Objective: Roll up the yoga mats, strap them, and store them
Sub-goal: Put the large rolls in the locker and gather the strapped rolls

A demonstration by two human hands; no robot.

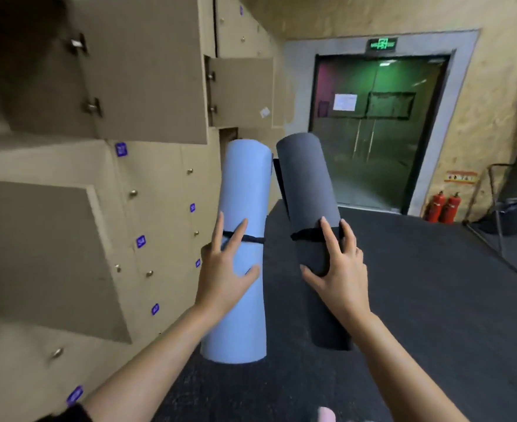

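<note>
head view, indoors, beside a wall of lockers.

- left hand (223, 278) held the blue mat (242, 184), rolled into a tube and standing nearly upright, top end leaning a little away. grip clamped on the roll: thumb across the near face, two fingers splayed upward over it, the rest hidden behind the left edge.
- black strap (254, 239) ran round the blue mat about mid-height, passing under the splayed fingers.
- right hand (339, 269) held the dark grey mat (306, 184), also rolled, its top tilted left toward the blue one. grip clamped on it: thumb hooked round the left side, fingers up the right side.
- second black strap (304, 234) ran round the dark grey mat just under the fingertips; a loose flap of mat edge showed along its upper left side.
- the two rolls stood side by side, close at the tops, apart lower down, both carried above the dark floor (418, 300).
- lockers (165, 184) filled the left side, tan, with small knobs and purple number tags (121, 149); digits too blurred to read. several locker doors hung open: one large near door (147, 86), one smaller far door (242, 89).
- far end: glass door (373, 132) in a dark frame, green exit sign (383, 44) above it.
- two red fire extinguishers (444, 207) stood right of the door by the wall.
</note>
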